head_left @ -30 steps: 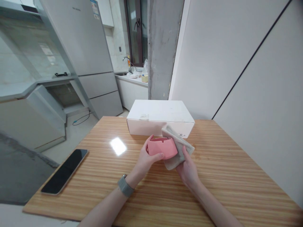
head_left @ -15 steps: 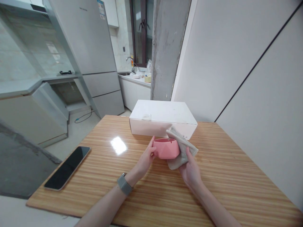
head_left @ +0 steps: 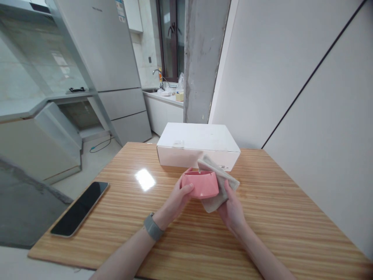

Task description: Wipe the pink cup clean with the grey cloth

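Observation:
A pink, faceted ashtray [head_left: 201, 185] with notches in its rim is held above the table in front of the white box. My left hand [head_left: 181, 194] grips its left side, the thumb lying across the front face. Folded in my right hand [head_left: 232, 210] is a grey cloth [head_left: 217, 200], which lies against the ashtray's right side and partly behind it. My right thumb presses on the cloth, while the other fingers are mostly hidden beneath it.
A white box [head_left: 198, 138] stands at the table's far end. Near the left edge of the wood-grain table [head_left: 279, 217] lies a dark-screened phone [head_left: 80, 210]. A white wall [head_left: 317, 128] rises on the right, and a fridge [head_left: 100, 46] stands beyond the table.
The ashtray has turned a little in my left hand, whose thumb now lies further across its front. Hands, cloth and ashtray have shifted slightly left, and the view has moved a little too.

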Tool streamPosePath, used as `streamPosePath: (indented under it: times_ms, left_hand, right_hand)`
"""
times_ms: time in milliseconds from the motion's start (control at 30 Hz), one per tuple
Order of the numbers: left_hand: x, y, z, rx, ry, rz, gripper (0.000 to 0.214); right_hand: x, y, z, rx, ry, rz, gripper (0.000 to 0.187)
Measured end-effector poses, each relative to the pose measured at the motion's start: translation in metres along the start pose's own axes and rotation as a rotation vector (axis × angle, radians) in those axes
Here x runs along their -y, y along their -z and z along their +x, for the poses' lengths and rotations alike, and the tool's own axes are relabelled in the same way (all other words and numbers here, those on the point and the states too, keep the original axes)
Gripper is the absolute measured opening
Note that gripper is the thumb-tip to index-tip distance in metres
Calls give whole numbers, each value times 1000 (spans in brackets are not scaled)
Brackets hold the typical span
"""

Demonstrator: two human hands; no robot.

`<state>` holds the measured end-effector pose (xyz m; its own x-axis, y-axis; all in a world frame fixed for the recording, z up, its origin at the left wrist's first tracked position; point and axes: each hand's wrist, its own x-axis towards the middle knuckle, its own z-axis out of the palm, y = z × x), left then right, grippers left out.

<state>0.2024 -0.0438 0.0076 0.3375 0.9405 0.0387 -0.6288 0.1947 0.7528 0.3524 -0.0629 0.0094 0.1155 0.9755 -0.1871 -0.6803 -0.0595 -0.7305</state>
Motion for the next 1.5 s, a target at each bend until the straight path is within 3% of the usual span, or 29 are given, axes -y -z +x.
streamPosePath:
  times_ms: [267,500,733,867,1067,1267,1500]
  left_hand:
    - [3,6,6,-125,11,11,70]
    - [6,7,8,-276,-62,165,80]
    - [6,7,11,-186,44,-69,61]
    - [2,7,9,-157,101,-12,58]
    - [-2,10,8,-87,-18,93,68]
    - [3,3,2,30,-24,-25,76]
    - [9,1,1,-91,-41,69,57]
  right_hand:
    - [-2,2,1,-39,54,-29,46]
    - [-8,7,0,-79,54,-68,51]
    - [0,11,5,-148,81,-44,52]
    - [7,11,8,-171,118,13,50]
    - [13,3,5,-208,96,76,44]
    - [10,1,0,-170,21,79,46]
    - [0,7,4,-153,60,32,49]
